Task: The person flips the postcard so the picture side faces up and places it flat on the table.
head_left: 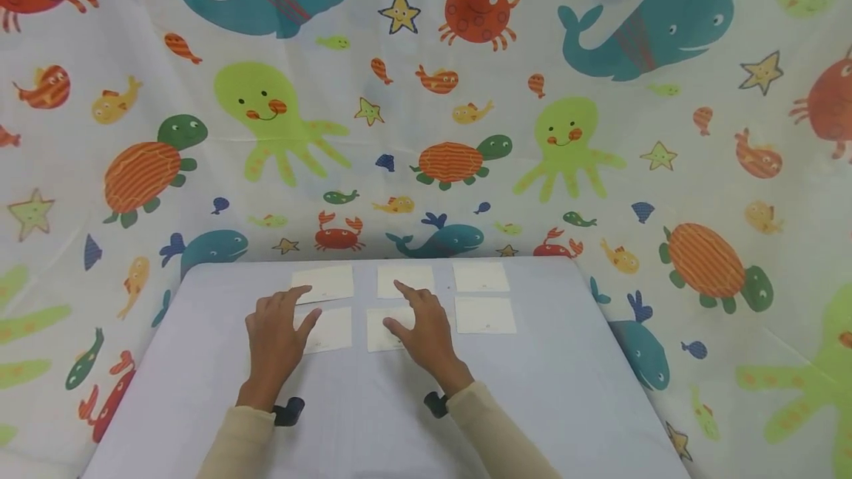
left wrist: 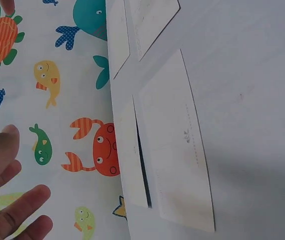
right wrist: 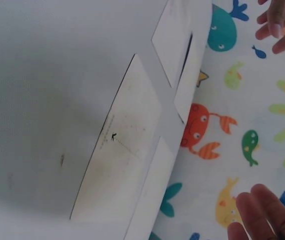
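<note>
Several plain white cards lie flat on the table in two rows. My left hand (head_left: 276,331) hovers by the left pair, fingers loosely bent and thumb apart, overlapping the edges of the front left card (head_left: 333,331) and back left card (head_left: 329,282). Over the front middle card (head_left: 381,338) is my right hand (head_left: 429,331), its fingers spread and relaxed; the index fingertip overlaps the back middle card (head_left: 419,278). Neither hand holds anything. On the right lie a back card (head_left: 481,277) and a front card (head_left: 486,316). Small dark print shows on a card (right wrist: 127,140) in the right wrist view.
A white cloth covers the table (head_left: 566,390). Right behind its back edge hangs a curtain (head_left: 506,72) printed with sea animals. Each wrist carries a dark strap-on camera, one on the left (head_left: 289,412) and one on the right (head_left: 435,404).
</note>
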Demonstrator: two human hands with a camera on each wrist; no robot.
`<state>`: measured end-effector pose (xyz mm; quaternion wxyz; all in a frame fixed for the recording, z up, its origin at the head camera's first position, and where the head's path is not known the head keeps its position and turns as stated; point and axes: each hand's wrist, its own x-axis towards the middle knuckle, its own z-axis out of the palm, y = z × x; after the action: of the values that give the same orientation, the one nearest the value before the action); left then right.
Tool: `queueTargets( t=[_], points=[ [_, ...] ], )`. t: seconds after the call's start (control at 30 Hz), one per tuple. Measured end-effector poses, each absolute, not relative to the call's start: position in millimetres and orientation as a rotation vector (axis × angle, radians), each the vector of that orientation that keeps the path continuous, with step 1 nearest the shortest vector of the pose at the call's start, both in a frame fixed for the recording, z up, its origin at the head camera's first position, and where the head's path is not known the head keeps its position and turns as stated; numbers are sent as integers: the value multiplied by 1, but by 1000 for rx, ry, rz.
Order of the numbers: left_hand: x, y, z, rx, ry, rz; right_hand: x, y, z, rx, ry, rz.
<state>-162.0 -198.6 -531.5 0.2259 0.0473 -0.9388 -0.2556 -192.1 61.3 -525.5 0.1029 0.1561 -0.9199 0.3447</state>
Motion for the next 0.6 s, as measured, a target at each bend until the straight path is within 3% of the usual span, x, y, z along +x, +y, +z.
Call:
queueTargets(
  t=[0.6],
  points=[
    [-156,-214,-555,234,-2665,-810,-194,44,-543,439,-2759,1209]
  ],
)
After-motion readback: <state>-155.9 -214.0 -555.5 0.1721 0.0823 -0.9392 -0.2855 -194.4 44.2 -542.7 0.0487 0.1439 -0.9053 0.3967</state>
